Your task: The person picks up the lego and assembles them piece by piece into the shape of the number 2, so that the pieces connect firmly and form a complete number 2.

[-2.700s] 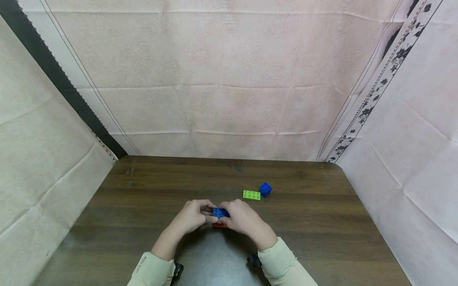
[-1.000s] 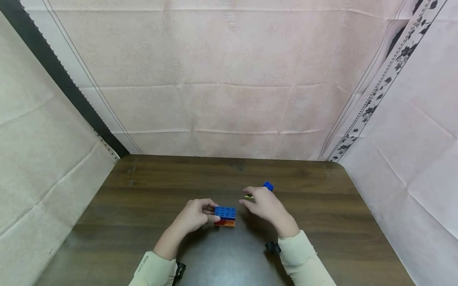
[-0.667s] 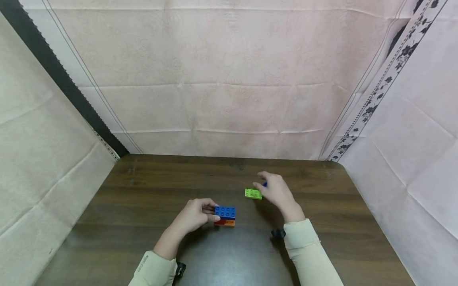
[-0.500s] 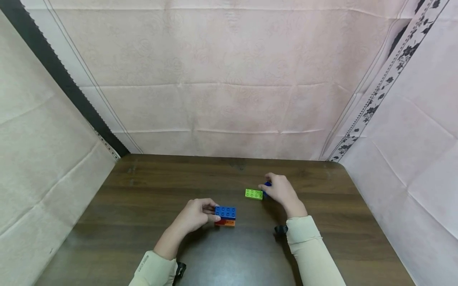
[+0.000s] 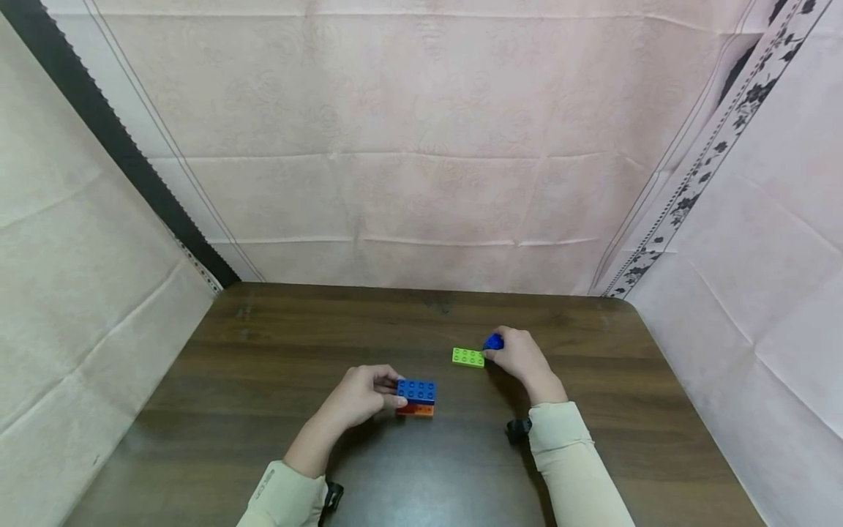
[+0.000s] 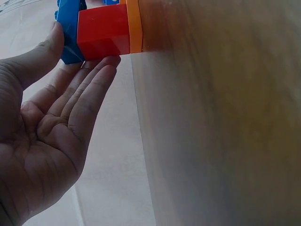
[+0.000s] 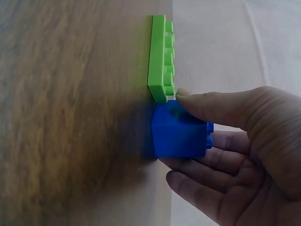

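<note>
My left hand (image 5: 358,395) holds the left end of a small stack of toy building bricks near the middle of the table. A blue studded brick (image 5: 416,391) tops the stack, a red brick (image 6: 103,30) sits beneath it, and an orange plate (image 6: 135,26) lies at the bottom. In the left wrist view my thumb presses the blue brick while the fingers reach behind. Farther right, my right hand (image 5: 523,356) pinches a separate small blue block (image 7: 181,132) between thumb and fingers, its studs facing the palm. Beside that block lies a lime green plate (image 5: 468,357), studs up.
The brown wooden table (image 5: 296,322) has its far edge against a pale cloth backdrop (image 5: 421,219). Cloth sides rise at left and right. A black strap (image 5: 518,430) sits at the right wrist.
My right hand has left the stack, passed over the green plate and taken hold of the separate blue block, now turned slightly. My left hand has stayed on the stack.
</note>
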`<state>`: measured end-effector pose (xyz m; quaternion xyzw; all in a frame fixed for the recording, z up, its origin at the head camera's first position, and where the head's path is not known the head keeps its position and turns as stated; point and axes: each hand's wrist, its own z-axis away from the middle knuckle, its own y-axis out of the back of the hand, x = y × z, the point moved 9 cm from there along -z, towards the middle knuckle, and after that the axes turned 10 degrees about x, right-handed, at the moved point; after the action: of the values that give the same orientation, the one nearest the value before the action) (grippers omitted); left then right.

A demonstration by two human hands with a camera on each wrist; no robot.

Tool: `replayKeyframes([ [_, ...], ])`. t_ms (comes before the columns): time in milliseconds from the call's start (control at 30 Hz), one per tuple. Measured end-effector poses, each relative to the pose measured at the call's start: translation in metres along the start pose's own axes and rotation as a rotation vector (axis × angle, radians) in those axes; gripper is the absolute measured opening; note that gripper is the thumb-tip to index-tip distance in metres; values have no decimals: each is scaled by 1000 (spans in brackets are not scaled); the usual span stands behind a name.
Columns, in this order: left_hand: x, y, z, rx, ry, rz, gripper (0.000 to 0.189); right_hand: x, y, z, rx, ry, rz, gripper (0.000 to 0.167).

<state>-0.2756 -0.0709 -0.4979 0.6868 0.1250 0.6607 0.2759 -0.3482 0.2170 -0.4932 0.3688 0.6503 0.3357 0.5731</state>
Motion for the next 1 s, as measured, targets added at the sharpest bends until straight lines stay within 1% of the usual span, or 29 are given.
replayKeyframes([
  [167,-1,0,0,0,12,3,27,1,-1,1,-7,-8,-8,51],
  [233,-1,0,0,0,14,1,27,1,-1,2,-6,2,-7,50],
  [467,-1,1,-2,-1,4,-14,27,1,-1,2,9,16,-18,46],
  [1000,0,1,-1,-8,11,-14,27,-1,2,5,38,40,-57,46],
])
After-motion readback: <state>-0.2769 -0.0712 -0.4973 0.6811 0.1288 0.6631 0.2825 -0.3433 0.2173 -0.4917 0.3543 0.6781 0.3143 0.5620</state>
